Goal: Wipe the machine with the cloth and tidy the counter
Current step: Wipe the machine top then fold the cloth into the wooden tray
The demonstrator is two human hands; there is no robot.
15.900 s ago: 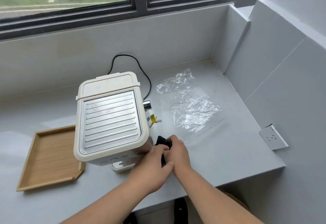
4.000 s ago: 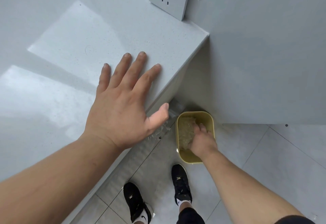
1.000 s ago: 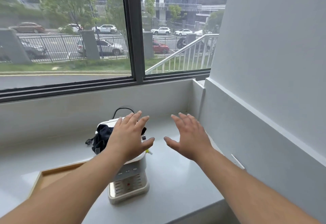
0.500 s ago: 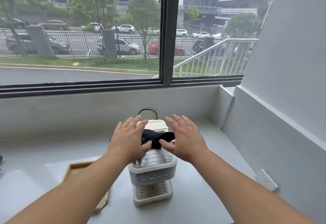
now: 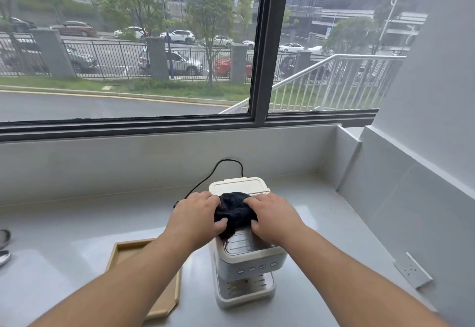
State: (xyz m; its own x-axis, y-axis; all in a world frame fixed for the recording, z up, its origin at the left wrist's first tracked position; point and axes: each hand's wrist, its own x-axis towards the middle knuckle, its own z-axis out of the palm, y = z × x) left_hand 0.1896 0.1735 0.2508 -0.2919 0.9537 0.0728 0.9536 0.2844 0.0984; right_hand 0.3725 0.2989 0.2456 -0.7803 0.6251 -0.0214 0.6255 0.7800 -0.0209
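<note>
A cream coffee machine [image 5: 250, 265] stands on the grey counter [image 5: 64, 226], its ribbed metal top facing up. On that top lies a bunched black cloth [image 5: 235, 212]. My left hand [image 5: 196, 217] grips the cloth's left side with the thumb pressed under it. From the other side my right hand [image 5: 272, 217] holds the cloth's right edge. Both hands rest on the machine's top and hide part of the metal grid.
A wooden tray [image 5: 128, 252] lies on the counter left of the machine. A black power cord [image 5: 218, 169] runs behind the machine. A loose white socket plate [image 5: 412, 270] leans against the right wall. Metal utensils [image 5: 3, 247] show at the far left edge.
Both hands came down from hovering over the machine and closed on the black cloth. The plastic wrap seen on the counter earlier is gone from it.
</note>
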